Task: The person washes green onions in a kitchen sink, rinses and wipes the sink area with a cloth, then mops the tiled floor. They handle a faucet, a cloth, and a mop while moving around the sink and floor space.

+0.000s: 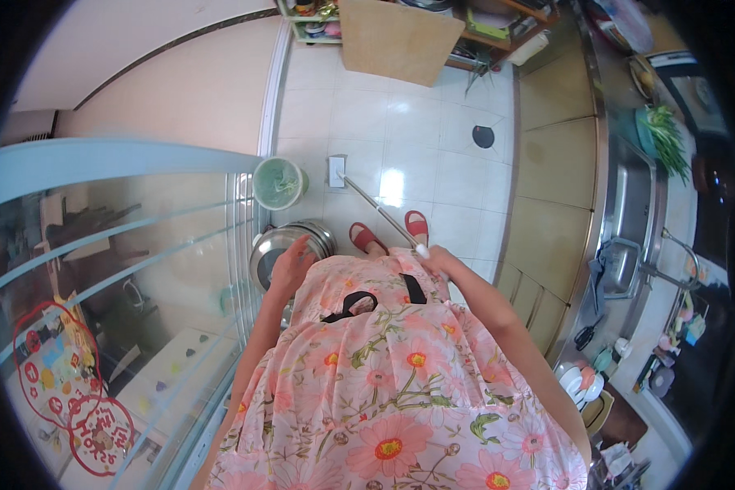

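Note:
A flat mop reaches from my right hand (pixel 436 260) down to the tiled floor. My fingers are wrapped around the white end of its metal pole (pixel 376 208). The mop's white head (pixel 337 171), with a grey pad edge showing beneath, lies flat on the tiles beside a green waste bin (pixel 279 184). My left hand (pixel 295 263) hangs with fingers apart over a stainless steel pot (pixel 275 254); whether it touches the pot I cannot tell. Nothing shows in that hand.
My feet in red slippers (pixel 364 236) stand behind the mop. A black round object (pixel 483 136) lies on the floor at right. Cabinets (pixel 554 156) and a counter with a sink (pixel 634 177) line the right. Glass sliding doors (pixel 177 245) stand left. A board (pixel 398 40) leans at the far end.

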The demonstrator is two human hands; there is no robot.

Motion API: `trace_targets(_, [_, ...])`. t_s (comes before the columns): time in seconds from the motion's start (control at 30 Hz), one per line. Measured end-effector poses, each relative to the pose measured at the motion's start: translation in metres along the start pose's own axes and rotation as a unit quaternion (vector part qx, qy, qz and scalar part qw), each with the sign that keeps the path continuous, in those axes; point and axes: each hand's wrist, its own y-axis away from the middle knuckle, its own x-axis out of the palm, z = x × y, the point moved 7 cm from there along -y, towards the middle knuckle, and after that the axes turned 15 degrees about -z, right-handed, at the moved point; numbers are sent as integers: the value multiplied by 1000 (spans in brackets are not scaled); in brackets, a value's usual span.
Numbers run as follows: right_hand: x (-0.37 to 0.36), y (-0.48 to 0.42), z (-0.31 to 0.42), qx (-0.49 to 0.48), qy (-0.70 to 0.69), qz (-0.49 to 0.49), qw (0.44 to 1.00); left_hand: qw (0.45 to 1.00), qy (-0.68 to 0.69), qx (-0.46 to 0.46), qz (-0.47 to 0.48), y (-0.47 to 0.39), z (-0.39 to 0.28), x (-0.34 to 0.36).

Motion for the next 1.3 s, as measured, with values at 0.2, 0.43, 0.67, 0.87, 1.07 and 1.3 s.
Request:
trace_targets(0.2, [-24,104,-133,163,-70,-51,983,999,-1,28,22,-12,-7,17])
trace_targets(0.43, [-35,157,-252,321,-200,-164,911,998,-9,39,52,-15,-16,41])
trace_targets(0.67, [-58,64,-301,295,-107,-119,942,995,-35,66,73,-16,-32,54])
trace_targets(0.87, [-39,68,-230,300,-159,-110,934,993,-26,80,80,-6,-62,72])
trace_targets(1.07, [-41,-4,-104,-27,91,-109,989,992,-24,90,82,-7,-92,87])
trace_targets(1.3, [-76,-53,-63,40,100,-117,987,986,-67,117,93,-25,-131,102])
